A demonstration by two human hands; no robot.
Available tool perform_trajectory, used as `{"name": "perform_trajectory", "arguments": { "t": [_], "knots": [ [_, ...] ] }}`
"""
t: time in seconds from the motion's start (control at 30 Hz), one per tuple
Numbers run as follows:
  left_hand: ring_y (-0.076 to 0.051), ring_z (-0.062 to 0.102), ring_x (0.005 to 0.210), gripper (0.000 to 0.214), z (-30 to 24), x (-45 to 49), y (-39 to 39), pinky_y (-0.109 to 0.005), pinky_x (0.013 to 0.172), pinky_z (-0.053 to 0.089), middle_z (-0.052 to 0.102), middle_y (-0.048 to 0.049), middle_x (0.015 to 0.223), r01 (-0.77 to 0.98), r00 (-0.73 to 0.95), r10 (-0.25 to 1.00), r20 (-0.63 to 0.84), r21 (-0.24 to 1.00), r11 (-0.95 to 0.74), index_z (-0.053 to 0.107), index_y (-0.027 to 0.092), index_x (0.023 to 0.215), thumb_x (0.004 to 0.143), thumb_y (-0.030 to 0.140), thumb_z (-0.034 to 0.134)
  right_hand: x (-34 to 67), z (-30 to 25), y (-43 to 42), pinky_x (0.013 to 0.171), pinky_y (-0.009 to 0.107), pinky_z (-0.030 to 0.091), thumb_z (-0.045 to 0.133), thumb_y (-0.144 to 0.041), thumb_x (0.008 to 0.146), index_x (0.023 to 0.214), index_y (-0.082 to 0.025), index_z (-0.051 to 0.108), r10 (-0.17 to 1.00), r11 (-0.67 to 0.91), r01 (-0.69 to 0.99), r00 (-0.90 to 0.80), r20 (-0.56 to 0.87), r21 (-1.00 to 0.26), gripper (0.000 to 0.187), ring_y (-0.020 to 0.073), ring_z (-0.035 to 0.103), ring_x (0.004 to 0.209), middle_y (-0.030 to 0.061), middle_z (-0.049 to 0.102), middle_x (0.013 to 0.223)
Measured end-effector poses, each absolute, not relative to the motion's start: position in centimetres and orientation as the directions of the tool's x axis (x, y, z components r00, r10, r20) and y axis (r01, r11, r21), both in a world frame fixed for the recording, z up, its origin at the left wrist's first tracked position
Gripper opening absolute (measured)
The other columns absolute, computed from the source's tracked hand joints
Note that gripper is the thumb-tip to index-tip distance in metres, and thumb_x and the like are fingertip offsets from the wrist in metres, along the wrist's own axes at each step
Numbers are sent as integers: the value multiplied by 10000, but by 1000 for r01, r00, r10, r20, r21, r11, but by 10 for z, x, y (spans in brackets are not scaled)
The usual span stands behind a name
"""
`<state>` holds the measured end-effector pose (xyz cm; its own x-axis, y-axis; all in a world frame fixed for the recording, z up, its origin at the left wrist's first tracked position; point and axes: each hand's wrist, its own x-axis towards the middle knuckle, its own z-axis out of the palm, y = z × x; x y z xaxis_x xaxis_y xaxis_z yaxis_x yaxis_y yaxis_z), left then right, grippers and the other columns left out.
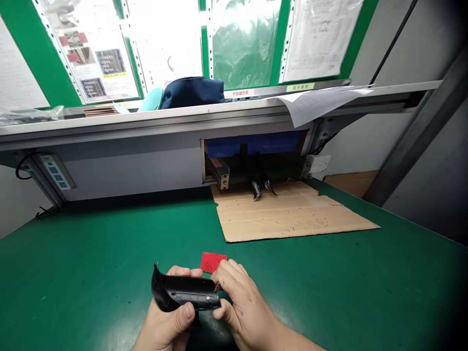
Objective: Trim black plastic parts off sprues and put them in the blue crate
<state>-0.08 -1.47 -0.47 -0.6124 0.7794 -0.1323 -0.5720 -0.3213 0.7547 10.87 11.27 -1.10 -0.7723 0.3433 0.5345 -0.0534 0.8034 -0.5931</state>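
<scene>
Green bench mat (91, 273) lies under the left hand (164, 324) and right hand (244, 312), both clamped on a curved black plastic casing (186, 292) that could slip if either grip loosens.

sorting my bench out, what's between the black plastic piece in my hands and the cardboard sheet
In the head view, a small red card lies on the green mat between the black plastic piece and the cardboard sheet, nearer the piece.

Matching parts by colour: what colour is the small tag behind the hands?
The tag is red with a darker mark, clearest in the head view.
</scene>
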Motion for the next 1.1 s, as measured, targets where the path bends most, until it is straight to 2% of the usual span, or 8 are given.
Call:
{"name": "perform_trajectory", "arguments": {
  "t": [0.23, 0.37, 0.47, 0.57, 0.7, 0.77, 0.9, 1.1],
  "knots": [
    [-245, 647, 892, 501, 0, 3, -12, -323, 784, 544, 686, -57, 958, -462, -676, 737, -14, 788, -408, 684, 226, 902, 476, 279, 941, 115, 3, 137, 575, 254, 337, 77, -716, 966, 657, -191, 333, 2, 729, -300, -897, 441, -615, 661, 130, 405, 576, -21, 392, 613],
    [-246, 644, 911, 513, 1, 3, -11, -310, 788, 541, 678, -51, 966, -417, -704, 710, 2, 808, -416, 683, 220, 908, 470, 276, 944, 118, 11, 144, 596, 258, 361, 190, -749, 945, 708, -179, 450, 100, 730, -276, -862, 497, -625, 670, 141, 448, 630, 1, 473, 670],
    [-254, 641, 931, 510, 1, 3, -10, -309, 788, 542, 680, -57, 987, -408, -712, 702, 8, 809, -423, 684, 219, 915, 477, 268, 940, 118, 10, 141, 610, 268, 352, 370, -737, 925, 748, -174, 486, 185, 766, -273, -773, 606, -582, 601, 151, 449, 657, 8, 500, 700],
    [-261, 642, 942, 509, 1, 2, -9, -315, 797, 542, 683, -72, 1017, -400, -712, 702, 23, 809, -431, 684, 212, 934, 494, 265, 934, 119, 5, 138, 610, 272, 318, 543, -609, 932, 816, -175, 516, 168, 808, -303, -702, 692, -504, 450, 146, 427, 638, -7, 478, 690],
    [-250, 641, 950, 511, -3, 0, -9, -302, 816, 536, 689, -79, 1027, -387, -700, 713, 42, 817, -427, 683, 210, 960, 514, 263, 927, 121, 1, 138, 624, 289, 278, 457, -431, 1022, 975, -196, 587, 36, 865, -327, -716, 698, -380, 273, 155, 416, 650, 7, 489, 727],
    [-245, 641, 942, 503, -4, 0, -9, -299, 813, 537, 692, -85, 1026, -382, -690, 722, 46, 825, -417, 682, 205, 961, 523, 262, 922, 121, -1, 139, 620, 293, 262, 416, -365, 1036, 933, -198, 597, 13, 877, -318, -734, 679, -360, 268, 156, 404, 638, 6, 483, 708],
    [-239, 634, 963, 505, -4, 0, -9, -288, 818, 539, 688, -76, 1040, -380, -691, 722, 39, 829, -409, 672, 209, 979, 539, 262, 916, 120, -4, 143, 612, 290, 255, 439, -336, 1017, 791, -184, 541, 56, 871, -283, -756, 652, -402, 291, 154, 387, 611, -4, 462, 661],
    [-230, 645, 938, 493, -1, 0, -9, -275, 797, 546, 690, -71, 1025, -357, -711, 701, 48, 834, -420, 673, 210, 952, 529, 260, 921, 121, 1, 142, 630, 290, 256, 409, -385, 1038, 841, -185, 534, 90, 865, -267, -751, 654, -425, 308, 161, 406, 638, 5, 493, 694]
  ]
}}
